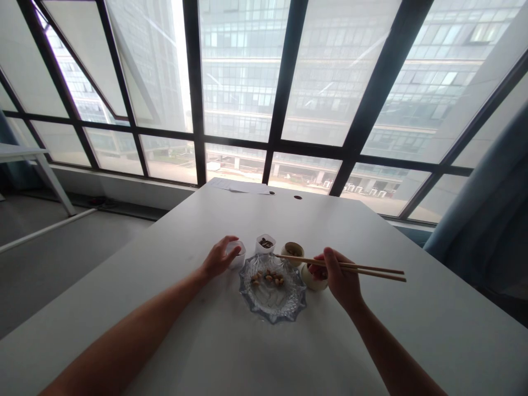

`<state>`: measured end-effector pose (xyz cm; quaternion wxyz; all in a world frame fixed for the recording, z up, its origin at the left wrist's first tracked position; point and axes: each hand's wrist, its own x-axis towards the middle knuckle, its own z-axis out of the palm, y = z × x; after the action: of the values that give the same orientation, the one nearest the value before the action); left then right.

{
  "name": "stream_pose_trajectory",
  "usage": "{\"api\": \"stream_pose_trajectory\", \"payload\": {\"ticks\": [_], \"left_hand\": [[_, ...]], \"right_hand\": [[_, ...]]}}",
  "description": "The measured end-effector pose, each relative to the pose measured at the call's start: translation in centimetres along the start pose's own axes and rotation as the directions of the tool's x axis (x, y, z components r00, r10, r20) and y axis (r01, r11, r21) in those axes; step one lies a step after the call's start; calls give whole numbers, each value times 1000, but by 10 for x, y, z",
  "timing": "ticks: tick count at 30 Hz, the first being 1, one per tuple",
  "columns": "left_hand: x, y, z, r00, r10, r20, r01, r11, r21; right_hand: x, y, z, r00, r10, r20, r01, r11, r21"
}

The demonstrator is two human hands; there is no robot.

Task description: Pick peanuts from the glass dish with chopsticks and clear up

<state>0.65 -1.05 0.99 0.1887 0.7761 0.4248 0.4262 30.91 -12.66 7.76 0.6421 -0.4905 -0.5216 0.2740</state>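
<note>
My left hand (220,257) is wrapped around a small translucent white cup (237,260), its thumb and fingers at the rim. A pair of wooden chopsticks (379,269) is gripped in my right hand (340,276). Their thin tips reach left over the far rim of a clear glass dish (272,309) with a scalloped edge. Several nuts (273,277) lie inside that dish. Behind it stand a white cup of dark seeds (265,242) and a cream-coloured cup (293,251) with brownish contents. Another cream cup (314,280) is partly hidden under my right hand.
The dish and cups stand on a white table (198,341). Papers (237,186) lie at its far edge, near two dark round holes. Beyond are large framed windows, with a blue curtain (487,220) at right and another white table (20,153) at left.
</note>
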Motion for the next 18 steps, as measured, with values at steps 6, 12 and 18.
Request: {"api": "stream_pose_trajectory", "payload": {"ticks": [6, 12, 18], "left_hand": [[-1, -3, 1, 997, 63, 33, -63, 998, -7], [-3, -5, 4, 999, -3, 44, 3, 1000, 6], [-2, -1, 5, 968, 215, -129, -204, 975, 92]], "right_hand": [[6, 6, -6, 996, 59, -59, -54, 995, 78], [18, 20, -22, 968, 117, -221, -80, 982, 169], [24, 29, -31, 946, 174, -273, -110, 966, 236]]}}
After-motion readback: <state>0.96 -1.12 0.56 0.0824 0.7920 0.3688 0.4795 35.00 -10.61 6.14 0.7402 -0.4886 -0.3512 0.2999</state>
